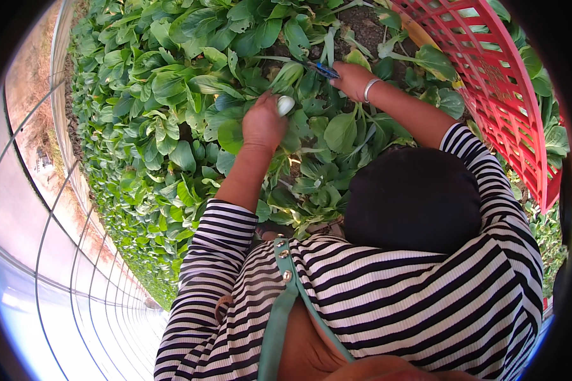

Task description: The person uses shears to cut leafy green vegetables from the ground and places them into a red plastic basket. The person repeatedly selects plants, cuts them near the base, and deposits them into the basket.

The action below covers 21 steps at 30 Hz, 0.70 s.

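My left hand (265,121) is closed around a small leafy green, a bok choy-like plant, whose pale cut base (285,105) shows beside the fingers and whose leaves (287,76) point away from me. To its right, my right hand (354,81), with a silver bangle at the wrist, grips a small blue-handled cutting tool (326,70). The tool's dark tip lies near the plant's leaves; whether it touches them I cannot tell. Growing leafy greens (342,132) surround both hands, some with holes in their leaves.
A red plastic crate (500,90) stands tilted in view at the right. Dense rows of greens (138,119) fill the left side, beside a pale edging and curved greenhouse ribs. Bare soil (369,31) shows beyond my right hand. My dark-covered knee is below the right forearm.
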Tool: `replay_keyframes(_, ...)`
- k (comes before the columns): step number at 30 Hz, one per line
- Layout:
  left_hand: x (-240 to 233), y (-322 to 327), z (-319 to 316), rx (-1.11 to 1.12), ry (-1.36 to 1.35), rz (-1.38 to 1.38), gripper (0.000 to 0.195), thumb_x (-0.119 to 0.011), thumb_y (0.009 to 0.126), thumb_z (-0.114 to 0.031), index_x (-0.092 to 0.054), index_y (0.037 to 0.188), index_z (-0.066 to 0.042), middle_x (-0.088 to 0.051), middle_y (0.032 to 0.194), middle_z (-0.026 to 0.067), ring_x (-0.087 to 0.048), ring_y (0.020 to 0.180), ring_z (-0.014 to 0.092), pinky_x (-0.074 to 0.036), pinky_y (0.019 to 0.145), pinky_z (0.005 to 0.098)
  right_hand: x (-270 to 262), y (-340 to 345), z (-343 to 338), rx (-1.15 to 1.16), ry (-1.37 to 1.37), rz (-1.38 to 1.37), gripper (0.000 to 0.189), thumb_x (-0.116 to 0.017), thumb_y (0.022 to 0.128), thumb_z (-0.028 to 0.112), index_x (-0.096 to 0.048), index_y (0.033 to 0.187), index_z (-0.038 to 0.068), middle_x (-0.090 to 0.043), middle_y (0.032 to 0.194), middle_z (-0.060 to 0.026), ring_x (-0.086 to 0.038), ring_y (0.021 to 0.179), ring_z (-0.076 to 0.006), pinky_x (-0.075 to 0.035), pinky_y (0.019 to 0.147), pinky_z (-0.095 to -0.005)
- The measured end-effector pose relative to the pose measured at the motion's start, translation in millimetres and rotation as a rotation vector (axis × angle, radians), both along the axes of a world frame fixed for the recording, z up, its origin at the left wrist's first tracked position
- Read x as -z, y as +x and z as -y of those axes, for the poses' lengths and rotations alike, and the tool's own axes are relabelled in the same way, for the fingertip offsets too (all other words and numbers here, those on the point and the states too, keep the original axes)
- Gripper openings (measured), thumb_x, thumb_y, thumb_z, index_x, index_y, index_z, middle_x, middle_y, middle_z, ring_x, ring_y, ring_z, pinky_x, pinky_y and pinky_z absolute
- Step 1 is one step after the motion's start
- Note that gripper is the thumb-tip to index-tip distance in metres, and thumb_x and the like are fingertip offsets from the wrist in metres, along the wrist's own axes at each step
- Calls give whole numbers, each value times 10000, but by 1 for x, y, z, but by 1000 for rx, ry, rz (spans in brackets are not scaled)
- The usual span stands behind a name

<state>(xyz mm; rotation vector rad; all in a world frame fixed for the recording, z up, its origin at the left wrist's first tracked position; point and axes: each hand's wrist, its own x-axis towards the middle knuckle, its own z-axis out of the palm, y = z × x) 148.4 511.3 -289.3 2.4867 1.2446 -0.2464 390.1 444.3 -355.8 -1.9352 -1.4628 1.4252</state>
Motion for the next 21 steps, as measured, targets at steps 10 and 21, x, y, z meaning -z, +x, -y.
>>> replay_keyframes(10,-11,-20,2,-180,-29,154,338,-658,719,-135,-660,1056,-111,-638,1149,128,-632,978,322,-514,861,383,-7,-8,28,-69,-34,158,262,-622,882,236,-507,954,11,-605,773,-207,-593,802,-431,-472,735,-460)
replay_keyframes(21,-106,13,60,-622,-872,873,366,-707,752,15,-613,1105,34,-675,973,80,-670,874,163,-533,775,285,-74,24,51,530,113,-1127,295,-670,896,190,-545,1129,60,-649,1029,-69,-662,826,-155,-559,676,-282)
